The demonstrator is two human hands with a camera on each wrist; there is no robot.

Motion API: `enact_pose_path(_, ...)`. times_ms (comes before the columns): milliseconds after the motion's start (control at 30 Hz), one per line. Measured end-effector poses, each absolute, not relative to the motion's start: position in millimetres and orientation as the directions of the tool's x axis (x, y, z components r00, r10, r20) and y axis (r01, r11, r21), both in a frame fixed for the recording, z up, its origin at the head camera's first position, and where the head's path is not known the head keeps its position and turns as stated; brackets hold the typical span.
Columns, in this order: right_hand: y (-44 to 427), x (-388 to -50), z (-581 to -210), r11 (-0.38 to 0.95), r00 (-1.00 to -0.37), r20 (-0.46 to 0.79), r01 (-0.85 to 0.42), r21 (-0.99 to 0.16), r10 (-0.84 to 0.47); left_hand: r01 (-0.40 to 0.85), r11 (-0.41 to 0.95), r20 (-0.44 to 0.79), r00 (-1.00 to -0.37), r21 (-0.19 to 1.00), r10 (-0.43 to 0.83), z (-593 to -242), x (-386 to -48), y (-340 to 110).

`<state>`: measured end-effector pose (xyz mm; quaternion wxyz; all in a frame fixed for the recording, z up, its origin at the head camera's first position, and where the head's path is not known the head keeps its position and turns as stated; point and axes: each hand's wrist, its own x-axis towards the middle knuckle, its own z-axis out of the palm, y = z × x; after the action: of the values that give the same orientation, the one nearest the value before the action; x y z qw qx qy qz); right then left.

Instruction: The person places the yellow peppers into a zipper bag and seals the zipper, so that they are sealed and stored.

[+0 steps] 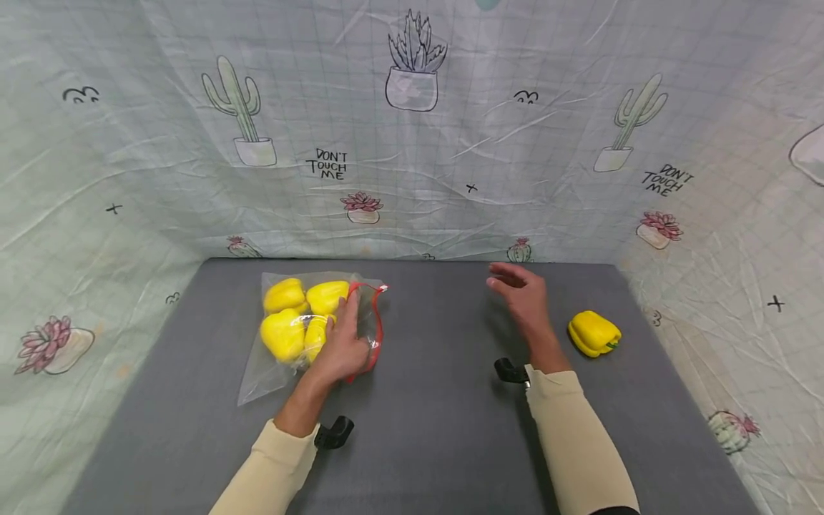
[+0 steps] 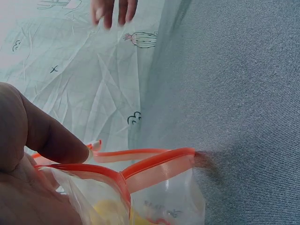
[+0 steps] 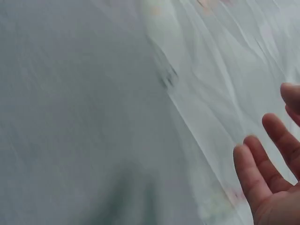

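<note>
On the left of the table lies a clear plastic bag (image 1: pixel 257 383) with a red zip edge and several yellow bell peppers (image 1: pixel 283 335) inside. My left hand (image 1: pixel 341 350) grips the bag at its open mouth; in the left wrist view the red edge (image 2: pixel 154 164) runs under a digit and against the palm. Some of its fingers are hidden. To the right, my right hand (image 1: pixel 523 297) is raised over the table, holding nothing, its fingers loosely bent and spread in the right wrist view. One loose yellow bell pepper (image 1: pixel 594 333) lies to the right of that hand.
The grey table (image 1: pixel 425 429) ends at a hanging cloth (image 1: pixel 418 157) printed with cacti, which rises behind it and along both sides. A black wrist camera (image 1: pixel 335 433) sticks out from the left sleeve, another (image 1: pixel 511 370) from the right.
</note>
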<state>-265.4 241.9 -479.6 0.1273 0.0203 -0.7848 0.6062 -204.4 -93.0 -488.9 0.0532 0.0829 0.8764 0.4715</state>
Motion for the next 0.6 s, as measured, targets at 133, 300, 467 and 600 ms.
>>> enact_pose_path(133,285,-256,-473,0.38,-0.939,0.191,-0.072,-0.922,0.286,0.097,0.532,-0.015,-0.979,0.841,0.201,-488,-205,-94)
enact_pose_path(300,329,-240,-468,0.461,-0.877,0.126,0.118,-0.879,0.465,0.081,0.537,-0.036,-0.979,0.84,0.203,-487,-206,-93)
enact_pose_path(467,365,-228,-471,0.48,-0.847,-0.005,0.306,-0.822,0.531,0.069,0.597,-0.044,-0.984,0.799,0.172,-485,-207,-89)
enact_pose_path(600,382,-219,-478,0.506,-0.853,-0.107,0.399,-0.765,0.51,0.052,0.655,-0.059,-0.987,0.754,0.146,-485,-207,-83)
